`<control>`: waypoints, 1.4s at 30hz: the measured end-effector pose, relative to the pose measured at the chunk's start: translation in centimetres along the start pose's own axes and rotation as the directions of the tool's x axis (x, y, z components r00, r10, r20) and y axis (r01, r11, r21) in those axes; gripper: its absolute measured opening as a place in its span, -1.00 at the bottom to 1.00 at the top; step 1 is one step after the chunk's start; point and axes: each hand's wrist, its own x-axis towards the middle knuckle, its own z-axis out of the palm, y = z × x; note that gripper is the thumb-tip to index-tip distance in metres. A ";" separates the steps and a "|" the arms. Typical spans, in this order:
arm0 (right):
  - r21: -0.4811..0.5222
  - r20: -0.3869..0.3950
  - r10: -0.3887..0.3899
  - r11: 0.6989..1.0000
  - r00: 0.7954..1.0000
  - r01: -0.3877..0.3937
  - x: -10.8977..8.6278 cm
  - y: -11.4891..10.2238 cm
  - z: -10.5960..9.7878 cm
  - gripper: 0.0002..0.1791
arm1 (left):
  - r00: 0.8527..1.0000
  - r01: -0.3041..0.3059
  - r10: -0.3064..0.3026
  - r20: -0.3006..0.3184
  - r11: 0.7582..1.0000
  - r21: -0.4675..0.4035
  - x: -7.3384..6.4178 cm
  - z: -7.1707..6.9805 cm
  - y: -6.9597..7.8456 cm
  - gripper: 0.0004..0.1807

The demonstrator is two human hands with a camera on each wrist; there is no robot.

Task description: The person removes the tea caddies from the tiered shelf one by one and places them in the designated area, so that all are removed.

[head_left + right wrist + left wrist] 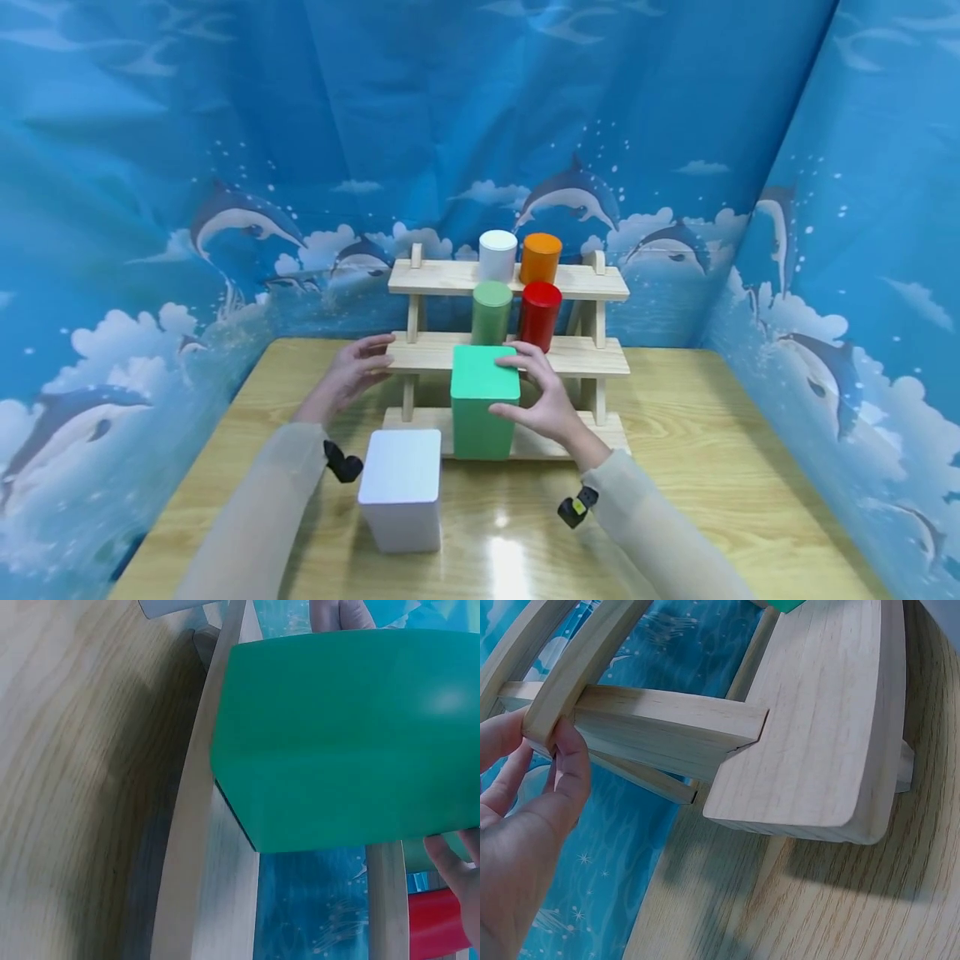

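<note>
A wooden three-tier shelf point(570, 357) stands on the table; in the left wrist view, my left hand point(536, 795) pinches the end of its middle board point(592, 656) between thumb and fingers. On the lowest board is a tall green block point(483, 425), its top reaching the middle board's height. My right hand point(543, 400) holds this block at its upper right, with fingers over the top and thumb at the front. Part of that hand falls outside the right wrist view, where fingertips touch the side of the green block point(345, 750).
A white block point(401, 500) stands on the table point(660, 500) in front of the shelf's left part. Behind the green block are a green cylinder point(491, 312) and a red cylinder point(540, 317). The top board bears a white cylinder point(497, 257) and an orange cylinder point(540, 258).
</note>
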 end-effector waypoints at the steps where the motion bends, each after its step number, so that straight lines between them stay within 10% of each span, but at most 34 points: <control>1: -0.005 -0.001 0.003 1.000 1.000 -0.003 0.0 -0.1 0.0 -0.41 | 1.000 0.000 0.000 -0.002 1.000 -0.003 0.0 0.0 0.0 -0.37; 26: -0.098 -0.023 -0.038 0.994 0.999 0.036 -2.8 2.1 -0.8 -0.37 | 1.000 0.000 0.000 -0.020 1.000 -0.003 0.1 0.1 0.0 -0.40; 42: -0.083 -0.018 -0.110 0.991 0.994 0.108 -3.2 -2.9 -0.5 -0.39 | 1.000 -0.007 0.007 -0.026 1.000 -0.005 0.2 0.2 0.0 -0.44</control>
